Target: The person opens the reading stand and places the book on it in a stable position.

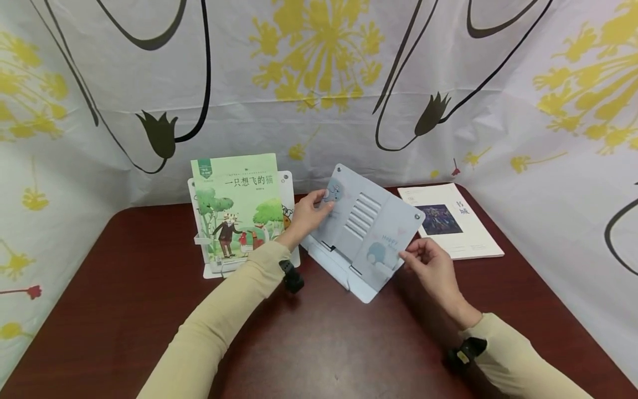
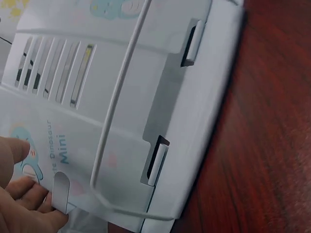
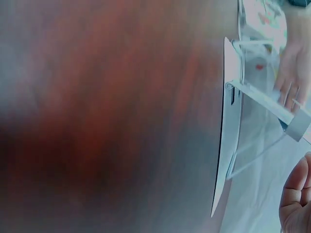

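Observation:
A pale blue-white metal book stand [image 1: 381, 221] with slots and cartoon prints stands tilted back on its base plate, turned at an angle on the table. My left hand [image 1: 305, 217] pinches its left edge, thumb on the printed front and fingers behind, as the left wrist view confirms. At the opposite edge, the thumb and index finger of my right hand [image 1: 438, 274] pinch the lower right side of the panel. A wire page holder [image 2: 114, 104] crosses the front. In the right wrist view the stand's base [image 3: 232, 114] shows side-on, my right fingers [image 3: 296, 187] partly cut off.
Left of it, a green picture book [image 1: 239, 208] leans on another white stand [image 1: 288, 188]. A white book or magazine [image 1: 473, 221] with a dark picture lies flat at the back right. Behind the dark red table [image 1: 319, 343] hangs a flower-patterned cloth [image 1: 224, 83].

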`<state>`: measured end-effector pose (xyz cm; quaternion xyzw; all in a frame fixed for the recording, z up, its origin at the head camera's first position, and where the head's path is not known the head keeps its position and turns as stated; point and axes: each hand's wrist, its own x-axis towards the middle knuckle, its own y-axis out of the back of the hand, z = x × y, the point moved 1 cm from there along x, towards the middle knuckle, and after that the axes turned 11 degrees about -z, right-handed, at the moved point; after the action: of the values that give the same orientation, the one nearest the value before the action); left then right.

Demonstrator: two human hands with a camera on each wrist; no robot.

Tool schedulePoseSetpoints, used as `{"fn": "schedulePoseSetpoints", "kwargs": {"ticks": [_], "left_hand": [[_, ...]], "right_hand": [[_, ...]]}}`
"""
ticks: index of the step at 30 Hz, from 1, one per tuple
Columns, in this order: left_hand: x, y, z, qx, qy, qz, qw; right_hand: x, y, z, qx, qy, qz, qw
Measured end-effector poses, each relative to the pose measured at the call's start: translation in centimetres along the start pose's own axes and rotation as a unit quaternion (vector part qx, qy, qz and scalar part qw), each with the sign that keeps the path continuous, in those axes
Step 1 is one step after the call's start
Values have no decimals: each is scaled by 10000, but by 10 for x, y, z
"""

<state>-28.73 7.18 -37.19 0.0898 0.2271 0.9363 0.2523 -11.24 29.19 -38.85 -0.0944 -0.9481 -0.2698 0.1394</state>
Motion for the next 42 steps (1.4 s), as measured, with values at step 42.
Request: {"fn": "schedulePoseSetpoints", "kwargs": {"ticks": [42], "left_hand": [[-44,-22,1,-317,101,1059,9938]], "right_hand": [[106,0,50,-38,-1399,704,9876]]}}
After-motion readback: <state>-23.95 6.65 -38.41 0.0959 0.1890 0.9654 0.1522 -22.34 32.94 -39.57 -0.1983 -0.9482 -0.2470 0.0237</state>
